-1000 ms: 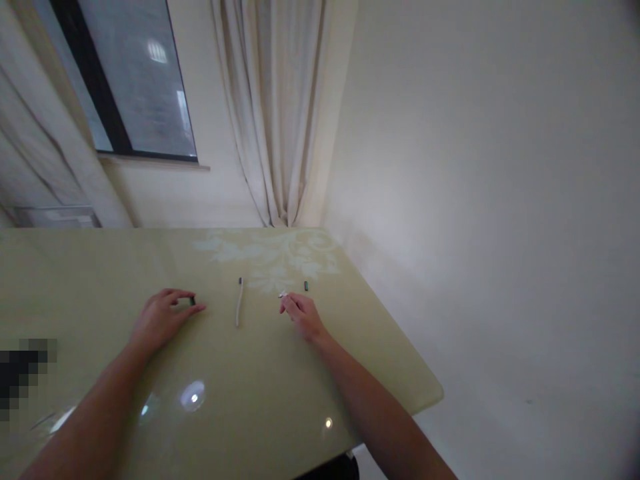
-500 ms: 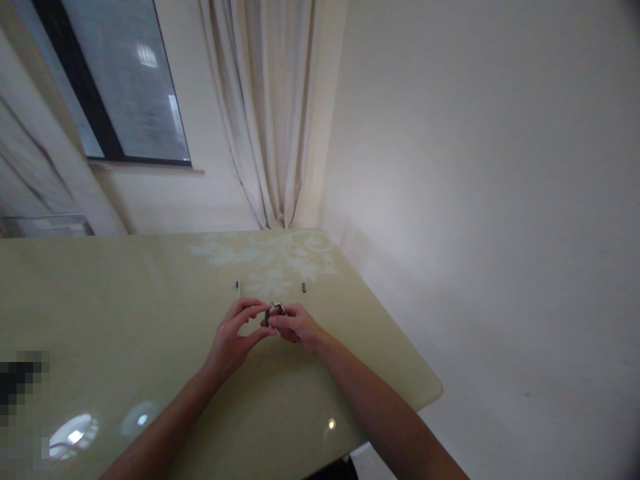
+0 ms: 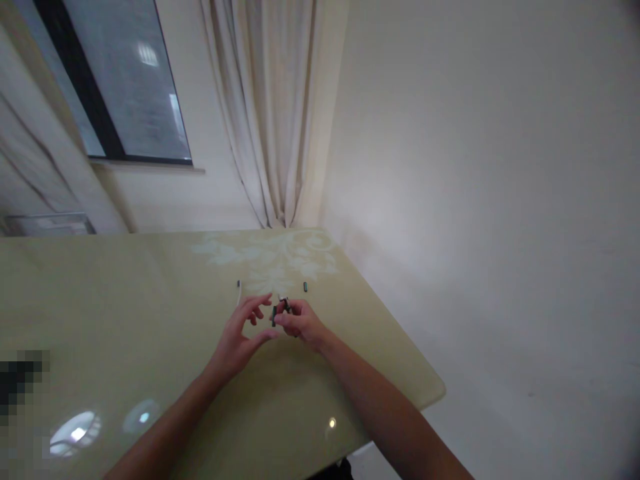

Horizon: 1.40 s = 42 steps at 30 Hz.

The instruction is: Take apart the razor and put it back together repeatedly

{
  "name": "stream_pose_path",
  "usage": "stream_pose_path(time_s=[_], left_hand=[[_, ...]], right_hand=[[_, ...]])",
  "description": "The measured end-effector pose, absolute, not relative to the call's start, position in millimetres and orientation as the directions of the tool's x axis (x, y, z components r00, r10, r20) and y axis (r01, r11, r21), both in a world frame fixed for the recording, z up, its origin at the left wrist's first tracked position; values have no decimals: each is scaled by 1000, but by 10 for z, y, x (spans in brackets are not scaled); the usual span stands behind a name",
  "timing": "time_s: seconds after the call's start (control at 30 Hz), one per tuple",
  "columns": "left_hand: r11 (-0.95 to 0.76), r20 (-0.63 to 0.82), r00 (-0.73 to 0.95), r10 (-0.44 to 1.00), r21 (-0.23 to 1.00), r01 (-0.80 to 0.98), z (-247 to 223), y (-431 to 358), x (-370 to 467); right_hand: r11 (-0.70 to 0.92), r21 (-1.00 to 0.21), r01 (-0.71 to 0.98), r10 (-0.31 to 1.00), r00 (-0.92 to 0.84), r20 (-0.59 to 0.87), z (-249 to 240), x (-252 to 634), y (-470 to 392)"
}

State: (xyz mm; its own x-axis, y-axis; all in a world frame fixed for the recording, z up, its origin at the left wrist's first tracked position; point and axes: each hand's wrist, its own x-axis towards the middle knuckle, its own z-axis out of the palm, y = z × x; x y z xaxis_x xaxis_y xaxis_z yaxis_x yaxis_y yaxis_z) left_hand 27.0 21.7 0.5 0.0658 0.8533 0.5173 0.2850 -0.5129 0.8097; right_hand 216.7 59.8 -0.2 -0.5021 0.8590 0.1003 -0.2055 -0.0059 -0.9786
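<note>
My right hand (image 3: 301, 324) pinches a small dark green bar-shaped piece (image 3: 274, 316) between thumb and fingers. A little silver and dark bent part (image 3: 285, 304) sticks up from the same fingers; whether the two are joined I cannot tell. My left hand (image 3: 243, 337) stands open just to the left, its thumb and fingers spread around the bar without visibly gripping it. Beyond the left fingers lies a thin white cord (image 3: 240, 293) with a dark end. Past the right hand, a small dark rectangular piece (image 3: 305, 287) rests on the table.
The glossy pale green table (image 3: 125, 300) carries a white floral pattern near its far edge. A wall (image 3: 475, 200) runs along the right side. Curtains (image 3: 275, 120) and a window (image 3: 125, 80) are behind. A pixelated dark patch covers the lower left.
My left fingers have opened and come away from the dark green bar. The right hand keeps hold of it and has shifted slightly to the right.
</note>
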Motion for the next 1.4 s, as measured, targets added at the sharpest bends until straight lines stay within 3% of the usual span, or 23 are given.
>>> stream_pose_path(time_s=[0.13,0.27,0.53,0.67,0.73,0.8,0.9,0.97,1.1,1.4], left_hand=[[-208,205,80,975,978,31,27,261,222],[13,-16,240,971,1000,12,-8,254,217],[85,-69,351,934,996,-32,-102,207,310],[48,-40,328,944,999,-17,-72,200,313],[-15,10,295,955,1000,14,-48,205,313],[-156,134,212,968,983,94,-26,217,304],[-409,405,80,911,857,314,-9,231,278],[-505,533,63,844,750,426,-11,227,264],[-597,624,123,771,643,480,-34,200,274],[-630,636,179,751,608,484,-61,166,305]], right_hand=[[403,-914,51,847,-400,351,130,2316,608],[663,-704,256,733,-411,542,212,2419,581],[880,-275,387,461,-558,690,119,2432,564],[905,-180,385,389,-580,716,103,2417,569],[890,-253,379,437,-557,706,112,2404,564],[826,-448,343,564,-487,667,120,2382,571],[581,-795,175,776,-414,476,101,2330,612],[390,-919,53,831,-451,326,65,2289,645],[177,-982,-73,853,-487,190,0,2231,664],[98,-983,-158,845,-509,166,13,2249,630]])
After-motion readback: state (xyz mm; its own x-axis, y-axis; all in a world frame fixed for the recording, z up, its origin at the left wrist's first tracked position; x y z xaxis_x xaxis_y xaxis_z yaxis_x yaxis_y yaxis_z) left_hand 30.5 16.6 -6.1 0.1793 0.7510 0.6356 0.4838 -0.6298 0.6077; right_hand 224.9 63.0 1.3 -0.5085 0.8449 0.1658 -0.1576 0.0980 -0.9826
